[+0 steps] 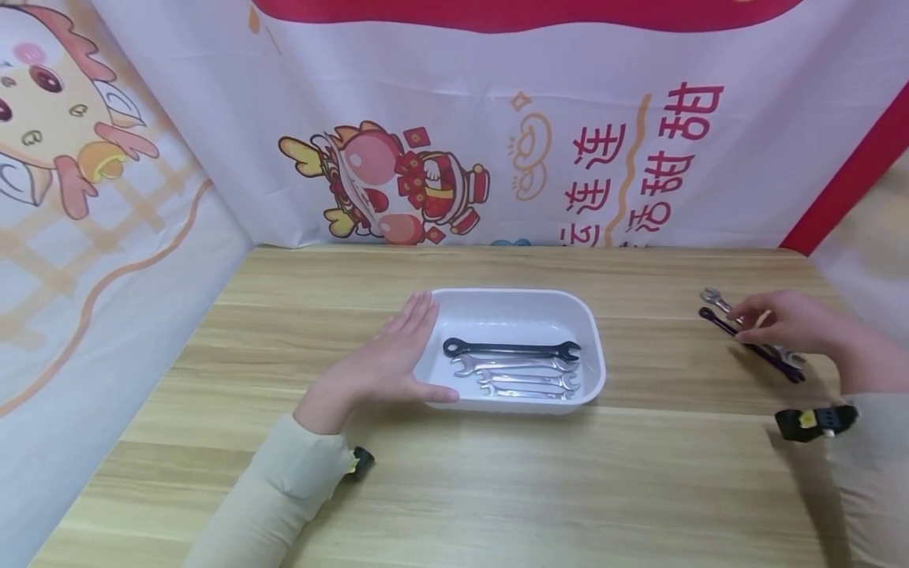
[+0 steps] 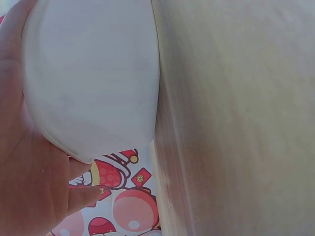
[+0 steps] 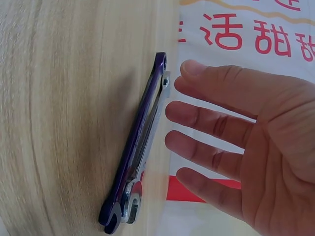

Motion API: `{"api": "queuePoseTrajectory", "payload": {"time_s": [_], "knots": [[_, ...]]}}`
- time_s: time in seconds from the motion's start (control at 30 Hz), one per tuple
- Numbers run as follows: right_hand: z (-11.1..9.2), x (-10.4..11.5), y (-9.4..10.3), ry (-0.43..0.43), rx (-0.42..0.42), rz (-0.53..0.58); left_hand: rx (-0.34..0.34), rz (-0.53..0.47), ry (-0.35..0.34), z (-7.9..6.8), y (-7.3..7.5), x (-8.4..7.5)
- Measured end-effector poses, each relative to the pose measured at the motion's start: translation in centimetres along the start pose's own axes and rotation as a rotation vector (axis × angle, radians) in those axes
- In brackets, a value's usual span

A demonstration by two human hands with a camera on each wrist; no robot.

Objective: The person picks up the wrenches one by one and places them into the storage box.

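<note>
My left hand rests against the left end of a white plastic tray, fingers straight along the rim and thumb over the near corner. Inside the tray a black combination wrench lies above several silver wrenches, roughly side by side. On the right of the table my right hand hovers over two wrenches, thumb and fingers apart with nothing between them. One of these is a dark purplish wrench; beside it lies a silver wrench, partly covered by the hand in the head view.
The wood-grain table ends at a printed cloth hanging behind it. Another patterned cloth hangs on the left. Black straps with small devices are on both wrists, over the sleeves.
</note>
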State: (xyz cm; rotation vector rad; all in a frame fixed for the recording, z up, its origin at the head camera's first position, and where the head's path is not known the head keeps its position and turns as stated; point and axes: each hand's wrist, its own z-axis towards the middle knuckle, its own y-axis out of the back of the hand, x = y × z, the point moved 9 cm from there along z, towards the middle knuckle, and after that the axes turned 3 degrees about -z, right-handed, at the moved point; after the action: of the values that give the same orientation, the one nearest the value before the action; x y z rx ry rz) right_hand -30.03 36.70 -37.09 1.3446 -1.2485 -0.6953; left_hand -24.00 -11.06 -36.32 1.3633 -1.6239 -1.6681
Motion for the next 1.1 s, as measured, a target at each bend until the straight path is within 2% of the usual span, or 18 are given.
{"api": "queuePoseTrajectory", "payload": {"time_s": [0.43,0.77,1.1], "knots": [[0.4,-0.3,-0.9,-0.013,0.073,-0.028,0.006,-0.009,0.006,0.0,0.0,-0.1],[0.8,0.2,-1.4,-0.002,0.058,-0.035,0.015,-0.001,-0.004,0.0,0.1,-0.3],[1.6,1.2,-2.0,0.064,0.046,-0.056,0.013,-0.013,-0.009,-0.1,0.3,-0.3]]}}
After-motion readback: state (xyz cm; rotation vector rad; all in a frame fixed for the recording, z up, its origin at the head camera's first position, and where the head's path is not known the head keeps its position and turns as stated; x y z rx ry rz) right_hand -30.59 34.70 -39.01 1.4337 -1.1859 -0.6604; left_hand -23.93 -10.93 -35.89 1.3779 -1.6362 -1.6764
